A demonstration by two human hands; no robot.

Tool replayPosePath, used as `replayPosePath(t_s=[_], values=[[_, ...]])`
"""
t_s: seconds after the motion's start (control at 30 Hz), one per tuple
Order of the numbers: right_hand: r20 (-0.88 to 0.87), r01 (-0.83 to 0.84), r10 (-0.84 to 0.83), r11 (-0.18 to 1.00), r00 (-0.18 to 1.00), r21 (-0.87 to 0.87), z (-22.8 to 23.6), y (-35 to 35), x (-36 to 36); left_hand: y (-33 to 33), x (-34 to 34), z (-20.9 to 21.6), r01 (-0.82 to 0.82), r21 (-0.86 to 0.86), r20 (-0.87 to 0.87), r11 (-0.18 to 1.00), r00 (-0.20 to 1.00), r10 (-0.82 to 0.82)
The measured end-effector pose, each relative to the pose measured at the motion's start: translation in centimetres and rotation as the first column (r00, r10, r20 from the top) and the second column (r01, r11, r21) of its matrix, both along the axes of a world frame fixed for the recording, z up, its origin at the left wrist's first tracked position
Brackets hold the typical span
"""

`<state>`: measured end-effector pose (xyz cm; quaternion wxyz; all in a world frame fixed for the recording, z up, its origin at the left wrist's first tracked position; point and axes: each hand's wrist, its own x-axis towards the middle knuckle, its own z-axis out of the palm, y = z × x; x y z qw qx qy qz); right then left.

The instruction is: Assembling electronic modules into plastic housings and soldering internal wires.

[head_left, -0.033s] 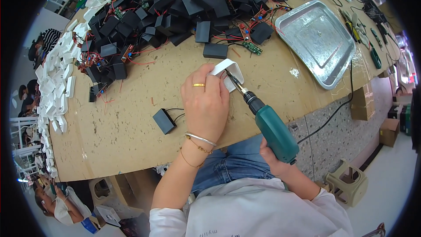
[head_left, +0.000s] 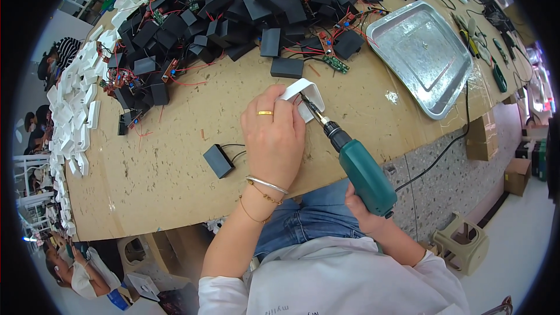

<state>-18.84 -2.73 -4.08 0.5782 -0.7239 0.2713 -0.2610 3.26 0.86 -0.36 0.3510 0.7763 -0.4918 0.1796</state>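
My left hand (head_left: 273, 128) is closed around a white plastic housing (head_left: 315, 94) on the table. In my right hand (head_left: 360, 210) is a green corded electric screwdriver (head_left: 367, 178), gripped near its rear end. Its bit (head_left: 313, 107) reaches down into the open housing; the tip's exact contact is hard to make out. A black box-shaped part (head_left: 219, 161) lies left of my left wrist, and its two dark wires run under that hand. Just beyond the housing sits another black block (head_left: 286, 67), near a green circuit board (head_left: 335, 64).
A large heap of black boxes (head_left: 221, 0) with red wires and boards covers the far side. White housings (head_left: 70, 116) line the left edge. A metal tray (head_left: 429, 52) lies at right, beside pliers (head_left: 466, 41). The tool's black cord (head_left: 437, 160) hangs past the table edge.
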Motion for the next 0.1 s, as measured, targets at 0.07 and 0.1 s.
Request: replayPosePath(t_s=[0.07, 0.1], values=[[-0.014, 0.007, -0.006, 1.0, 1.0, 0.017, -0.09, -0.03, 0.01, -0.02, 0.0, -0.01, 0.0, 0.012, -0.001, 1.0, 1.0, 0.0], [-0.024, 0.009, -0.009, 1.0, 1.0, 0.002, -0.19, -0.02, -0.02, 0.04, 0.01, 0.0, -0.001, 0.016, -0.005, 1.0, 1.0, 0.001]])
